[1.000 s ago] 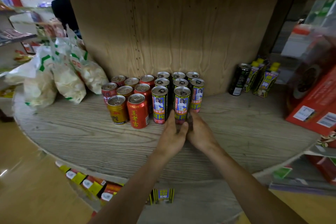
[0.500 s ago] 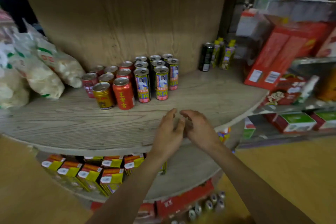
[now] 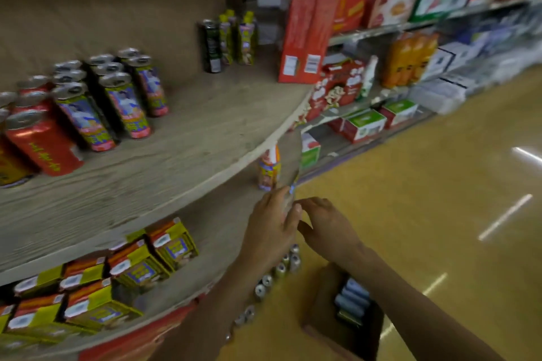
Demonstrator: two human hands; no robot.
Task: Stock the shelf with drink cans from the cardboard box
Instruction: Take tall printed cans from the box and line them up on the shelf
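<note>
Both hands are out in front of the shelf edge, above the floor, close together but not clasped.
- Left hand (image 3: 268,231): fingers (image 3: 289,214) straight and pressed together, holding nothing as far as the blur allows.
- Right hand (image 3: 328,228): fingers loosely curved and a little spread, also holding nothing.

Task things:
- The open brown cardboard box (image 3: 322,302) sits on the yellow floor (image 3: 410,184), below the right forearm, near the foot of the unit.
- Pale-topped drink cans (image 3: 352,299) stand inside the box, partly hidden by the arm.
- On the round grey wood-grain shelf (image 3: 187,161), slim tall cans with pink-and-yellow picture labels (image 3: 123,105) stand in rows toward the back left, beside squat red cans (image 3: 41,143). Bare board runs from them to the front edge.

Judged step: reaching down for the next load.

To do it well:
- Bend to the box and take one can per hand, gripping round the body.
- Lift straight up, clear of the box wall.
- Set the cans upright in front of the matching row, labels outward.
- Mind the shelf's front edge on the way up.
</note>
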